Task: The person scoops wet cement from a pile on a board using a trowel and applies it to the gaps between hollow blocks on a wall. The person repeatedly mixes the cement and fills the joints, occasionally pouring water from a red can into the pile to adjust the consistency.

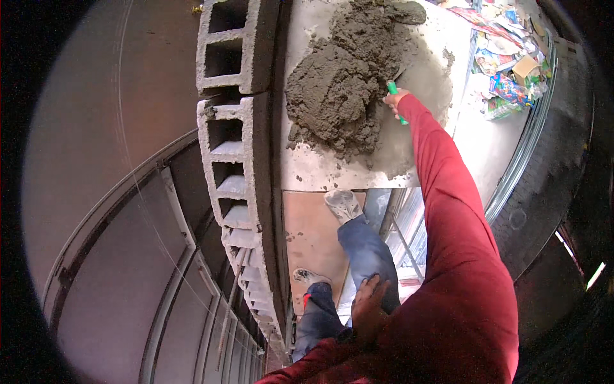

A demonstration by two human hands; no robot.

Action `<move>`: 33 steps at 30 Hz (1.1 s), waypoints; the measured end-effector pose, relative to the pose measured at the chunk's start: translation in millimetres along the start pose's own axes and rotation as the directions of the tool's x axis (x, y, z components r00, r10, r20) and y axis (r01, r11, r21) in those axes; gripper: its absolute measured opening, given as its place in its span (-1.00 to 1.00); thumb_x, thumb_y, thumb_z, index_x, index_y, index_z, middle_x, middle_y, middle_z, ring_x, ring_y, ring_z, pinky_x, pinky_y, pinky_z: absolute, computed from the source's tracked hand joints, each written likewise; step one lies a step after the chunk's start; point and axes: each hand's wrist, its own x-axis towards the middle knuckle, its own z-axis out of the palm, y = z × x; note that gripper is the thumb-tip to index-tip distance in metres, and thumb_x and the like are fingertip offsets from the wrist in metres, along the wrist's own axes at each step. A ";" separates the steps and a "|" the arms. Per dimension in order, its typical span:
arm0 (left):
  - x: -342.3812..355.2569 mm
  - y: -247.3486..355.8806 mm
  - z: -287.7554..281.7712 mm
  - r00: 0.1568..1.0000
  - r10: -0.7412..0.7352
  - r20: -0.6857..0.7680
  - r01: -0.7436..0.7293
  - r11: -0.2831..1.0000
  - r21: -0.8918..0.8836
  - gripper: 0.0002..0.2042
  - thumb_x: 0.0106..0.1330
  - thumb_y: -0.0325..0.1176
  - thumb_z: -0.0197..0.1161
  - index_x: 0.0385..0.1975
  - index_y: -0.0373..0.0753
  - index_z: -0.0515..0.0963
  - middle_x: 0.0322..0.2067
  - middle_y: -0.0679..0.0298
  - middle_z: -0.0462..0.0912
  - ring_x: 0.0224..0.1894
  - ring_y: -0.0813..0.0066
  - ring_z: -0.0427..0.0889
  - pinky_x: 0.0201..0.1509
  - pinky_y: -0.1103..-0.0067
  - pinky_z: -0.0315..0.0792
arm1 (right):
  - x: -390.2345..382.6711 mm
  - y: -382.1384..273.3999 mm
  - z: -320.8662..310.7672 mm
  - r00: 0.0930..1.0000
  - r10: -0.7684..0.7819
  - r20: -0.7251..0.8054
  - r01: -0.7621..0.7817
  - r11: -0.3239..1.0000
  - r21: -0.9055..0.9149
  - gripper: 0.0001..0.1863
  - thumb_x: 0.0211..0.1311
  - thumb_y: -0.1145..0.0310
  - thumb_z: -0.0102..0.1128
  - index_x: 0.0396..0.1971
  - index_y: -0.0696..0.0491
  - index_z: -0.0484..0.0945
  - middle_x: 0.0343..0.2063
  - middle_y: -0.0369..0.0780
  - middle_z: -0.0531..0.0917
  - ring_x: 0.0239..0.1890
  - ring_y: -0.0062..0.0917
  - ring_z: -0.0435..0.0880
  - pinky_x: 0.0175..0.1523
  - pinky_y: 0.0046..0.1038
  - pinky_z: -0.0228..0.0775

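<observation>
On a pale board [307, 174] beside the hollow-block wall [251, 144], wet mortar [334, 96] sits heaped, prob. to stay w/in reach; R hand [396, 101] grips a green-handled trowel [392, 87] at its right edge; L hand [369, 296] rests open on the bent leg [368, 249], prob. for balance

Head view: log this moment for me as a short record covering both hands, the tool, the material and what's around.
Right hand: closed around the green handle of a tool, arm stretched forward
Tool end: too unclear to identify
Left hand: resting on the right trouser leg, holding nothing visible
Material: rough heap of wet-looking grey mortar, left of the right hand
Under the heap: pale board, specked and smeared grey
Left side: row of hollow concrete blocks
Far right: crumpled colourful packaging
</observation>
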 end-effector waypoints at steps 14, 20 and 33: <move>-9.1 33.3 -31.2 0.998 -0.006 -0.067 0.007 1.000 0.013 -0.51 -0.13 -0.15 0.39 -0.10 -0.09 0.57 0.04 0.11 0.49 0.13 0.06 0.40 0.20 0.36 0.29 | -31.4 45.7 22.9 0.990 -0.133 0.049 0.107 0.925 0.364 -0.71 0.00 0.39 0.26 -0.39 -0.10 0.29 -0.69 -0.41 0.35 -0.77 -0.66 0.26 -0.69 -0.47 0.16; -11.3 -13.4 -2.3 0.996 0.061 -0.072 -0.062 0.998 -0.010 -0.52 -0.11 -0.16 0.38 -0.11 -0.12 0.57 0.04 0.08 0.48 0.12 0.03 0.41 0.19 0.35 0.29 | -31.4 30.4 37.6 0.983 -0.168 -0.073 0.181 0.953 0.241 -0.75 0.01 0.41 0.23 -0.44 -0.10 0.29 -0.72 -0.40 0.33 -0.80 -0.66 0.23 -0.71 -0.49 0.13; -17.0 47.8 -13.8 0.993 -0.020 -0.121 0.031 0.996 0.088 -0.43 -0.23 -0.17 0.46 -0.10 -0.16 0.54 0.08 0.04 0.44 0.13 0.04 0.38 0.18 0.31 0.30 | -123.6 35.4 -1.2 0.966 -0.233 0.109 0.198 0.944 0.264 -0.79 0.04 0.42 0.21 -0.41 -0.04 0.33 -0.74 -0.40 0.32 -0.77 -0.67 0.27 -0.69 -0.53 0.13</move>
